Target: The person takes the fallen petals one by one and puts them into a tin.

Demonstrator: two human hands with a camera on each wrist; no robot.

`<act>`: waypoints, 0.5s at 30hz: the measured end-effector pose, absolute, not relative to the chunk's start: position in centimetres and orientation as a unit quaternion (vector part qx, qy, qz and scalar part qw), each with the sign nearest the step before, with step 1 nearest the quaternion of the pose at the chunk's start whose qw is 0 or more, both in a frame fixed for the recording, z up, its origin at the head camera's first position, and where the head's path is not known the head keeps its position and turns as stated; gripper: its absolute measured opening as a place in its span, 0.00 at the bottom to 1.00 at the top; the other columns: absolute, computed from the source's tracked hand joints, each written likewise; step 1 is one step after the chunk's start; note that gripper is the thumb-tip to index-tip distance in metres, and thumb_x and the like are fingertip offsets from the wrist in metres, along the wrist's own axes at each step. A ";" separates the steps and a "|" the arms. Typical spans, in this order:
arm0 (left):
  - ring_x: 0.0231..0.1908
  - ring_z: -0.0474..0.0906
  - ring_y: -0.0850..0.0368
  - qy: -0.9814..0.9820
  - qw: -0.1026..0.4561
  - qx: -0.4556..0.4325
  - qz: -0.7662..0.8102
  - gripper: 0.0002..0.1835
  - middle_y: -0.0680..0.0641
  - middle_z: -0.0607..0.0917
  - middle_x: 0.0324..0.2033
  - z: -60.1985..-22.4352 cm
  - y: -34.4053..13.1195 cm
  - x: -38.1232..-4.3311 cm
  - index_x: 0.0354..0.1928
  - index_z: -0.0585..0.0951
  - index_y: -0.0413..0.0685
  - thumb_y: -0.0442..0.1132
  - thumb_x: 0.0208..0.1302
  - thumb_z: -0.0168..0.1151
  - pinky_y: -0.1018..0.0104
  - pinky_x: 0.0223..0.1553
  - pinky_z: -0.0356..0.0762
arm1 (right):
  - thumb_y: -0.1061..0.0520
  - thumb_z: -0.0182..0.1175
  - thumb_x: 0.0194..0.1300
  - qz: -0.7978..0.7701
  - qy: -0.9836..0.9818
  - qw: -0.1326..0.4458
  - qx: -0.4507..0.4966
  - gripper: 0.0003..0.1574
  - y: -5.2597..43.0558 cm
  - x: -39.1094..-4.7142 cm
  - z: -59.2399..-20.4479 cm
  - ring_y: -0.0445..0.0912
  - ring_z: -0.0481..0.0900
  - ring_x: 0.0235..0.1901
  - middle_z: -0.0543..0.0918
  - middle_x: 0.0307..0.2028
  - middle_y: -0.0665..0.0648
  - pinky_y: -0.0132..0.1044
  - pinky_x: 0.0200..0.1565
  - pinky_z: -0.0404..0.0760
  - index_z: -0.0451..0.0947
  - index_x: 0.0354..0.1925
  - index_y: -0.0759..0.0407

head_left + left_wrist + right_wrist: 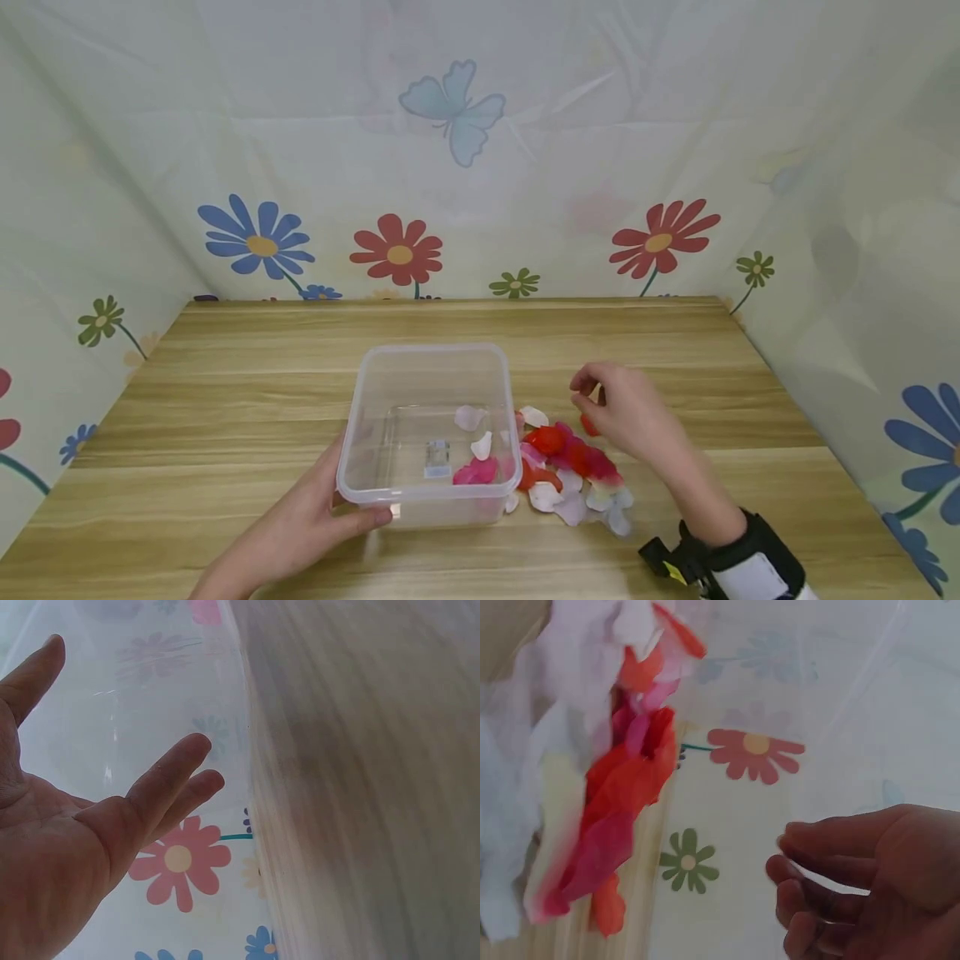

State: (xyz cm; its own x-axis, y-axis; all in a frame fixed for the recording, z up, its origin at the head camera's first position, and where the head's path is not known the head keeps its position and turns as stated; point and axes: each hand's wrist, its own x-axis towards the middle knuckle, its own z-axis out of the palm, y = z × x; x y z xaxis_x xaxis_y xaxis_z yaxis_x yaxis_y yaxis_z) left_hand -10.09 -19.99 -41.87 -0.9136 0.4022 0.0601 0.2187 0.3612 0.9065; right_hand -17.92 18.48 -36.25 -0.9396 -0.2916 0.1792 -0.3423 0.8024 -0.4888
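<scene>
- Resting on the yellow-brown wood-grain bench (225, 400), a clear plastic box with rounded corners and a frosted rim (427, 497) stood without a lid in front of the person, left of a heap of petals.
- The left hand (318, 504) steadied the box at its near left corner: the thumb lay along the front wall, the other fingers reached along the left side. In the left wrist view the fingers were nearly straight and widely spread against the clear wall.
- Inside the box, toward its right side, lay a pale pinkish-white petal (469, 417), a white curled petal (482, 446) and some deep pink petals (476, 472).
- Just beside the box's right wall spread the loose heap of red, pink and white soft petals (573, 457).
- The right hand (626, 408) hung above the heap's far right edge. Its fingers were loosely bent, tips close to the thumb with a narrow gap; nothing showed between them.
- A single red petal (588, 426) peeked out just below that hand; whether they touched could not be told.
- A black strap (768, 537) circled the right wrist.
- Behind rose a white cloth backdrop (525, 183) printed with flowers and a pale blue butterfly (457, 112).
</scene>
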 end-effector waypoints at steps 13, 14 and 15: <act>0.57 0.75 0.42 0.824 0.087 0.186 0.528 0.59 0.44 0.66 0.71 -41.8 -20.0 -10.1 0.81 0.47 0.72 0.46 0.59 0.78 0.59 0.54 0.79 | 0.67 0.70 0.62 0.205 -0.969 -0.085 0.106 0.13 19.9 -19.7 -38.6 0.51 0.78 0.36 0.83 0.42 0.60 0.44 0.38 0.84 0.83 0.45 0.64; 0.57 0.75 0.42 0.826 0.088 0.183 0.526 0.59 0.44 0.66 0.71 -41.8 -20.0 -10.1 0.81 0.46 0.72 0.46 0.59 0.79 0.59 0.54 0.79 | 0.67 0.71 0.61 0.204 -0.969 -0.092 0.108 0.14 20.1 -19.9 -38.7 0.52 0.78 0.37 0.83 0.43 0.61 0.45 0.39 0.84 0.83 0.46 0.64; 0.57 0.75 0.42 0.827 0.090 0.180 0.524 0.59 0.44 0.65 0.71 -41.8 -20.0 -10.1 0.81 0.46 0.72 0.46 0.59 0.79 0.60 0.54 0.79 | 0.67 0.71 0.61 0.204 -0.968 -0.098 0.110 0.15 20.2 -20.0 -38.9 0.53 0.78 0.38 0.83 0.43 0.61 0.46 0.40 0.84 0.83 0.47 0.65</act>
